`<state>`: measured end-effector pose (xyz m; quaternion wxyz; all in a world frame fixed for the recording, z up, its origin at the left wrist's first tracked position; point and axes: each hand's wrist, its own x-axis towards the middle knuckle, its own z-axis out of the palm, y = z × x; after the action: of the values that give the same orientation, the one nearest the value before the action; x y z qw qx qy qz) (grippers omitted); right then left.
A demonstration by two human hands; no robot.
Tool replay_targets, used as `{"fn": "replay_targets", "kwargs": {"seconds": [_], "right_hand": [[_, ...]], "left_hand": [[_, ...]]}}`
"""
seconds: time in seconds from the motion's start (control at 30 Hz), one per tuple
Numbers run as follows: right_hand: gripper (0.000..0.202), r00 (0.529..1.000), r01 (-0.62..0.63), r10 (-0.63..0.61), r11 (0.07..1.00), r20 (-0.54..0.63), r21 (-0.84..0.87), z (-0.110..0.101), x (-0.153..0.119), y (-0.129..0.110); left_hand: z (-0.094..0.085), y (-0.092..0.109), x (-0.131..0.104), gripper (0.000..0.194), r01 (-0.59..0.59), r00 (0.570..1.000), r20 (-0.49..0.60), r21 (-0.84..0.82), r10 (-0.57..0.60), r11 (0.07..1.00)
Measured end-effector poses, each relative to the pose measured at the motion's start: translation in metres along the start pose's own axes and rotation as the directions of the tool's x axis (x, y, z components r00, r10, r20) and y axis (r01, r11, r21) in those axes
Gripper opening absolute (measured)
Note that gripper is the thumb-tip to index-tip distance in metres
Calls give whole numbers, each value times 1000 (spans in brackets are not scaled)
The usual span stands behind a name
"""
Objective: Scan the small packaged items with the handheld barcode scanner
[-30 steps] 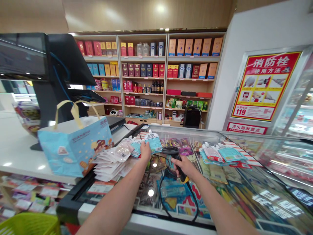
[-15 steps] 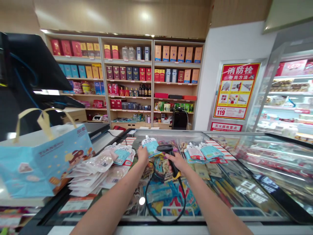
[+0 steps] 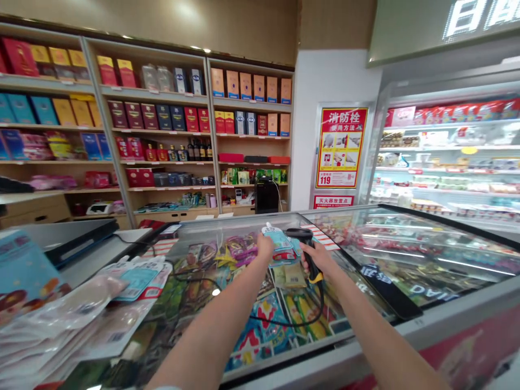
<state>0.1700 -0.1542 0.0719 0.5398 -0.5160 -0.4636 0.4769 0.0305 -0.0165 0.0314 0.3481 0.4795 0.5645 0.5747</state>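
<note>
White, glossy packets (image 3: 60,319) are stacked nearest, at lower left, where they are topped by spouted pouches (image 3: 140,280) and flanked by a pale-blue bag (image 3: 24,276), cut off by the frame. Over the glass-topped freezer (image 3: 296,372) a black cable (image 3: 323,297) is looped, led up to a black scanner (image 3: 300,234); its handle is wrapped by the fingers of the right hand (image 3: 320,259). Hard and rigid, it looks best steered by that handle, though some cable drag is to be expected. Just beside its head, a blue pouch (image 3: 276,235) is held over the glass by the left hand (image 3: 265,249), its near edge pinched; the fingertips behind are hidden. Light, soft and slick is how the film is likely to be felt, so the seam or spout is best gripped, the belly left unsqueezed. More pouches are glimpsed behind; whether they are touched by it cannot be told. Farther on, striped paper (image 3: 325,236) is laid, and boxes are ranged along wooden shelves (image 3: 162,132).
</note>
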Motion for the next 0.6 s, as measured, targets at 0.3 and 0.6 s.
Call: {"fn": "replay_targets", "kwargs": {"seconds": [0.3,0.6], "right_hand": [[30,999,14,-11,998,-46,59,-24,-3,16],[30,1000,-3,2,999,17,45,5,-2,20]], "left_hand": [[16,16,-16,50,-134,979,203,534,27,835],[-23,12,-19,72,-176,980,192,679,59,713]]}}
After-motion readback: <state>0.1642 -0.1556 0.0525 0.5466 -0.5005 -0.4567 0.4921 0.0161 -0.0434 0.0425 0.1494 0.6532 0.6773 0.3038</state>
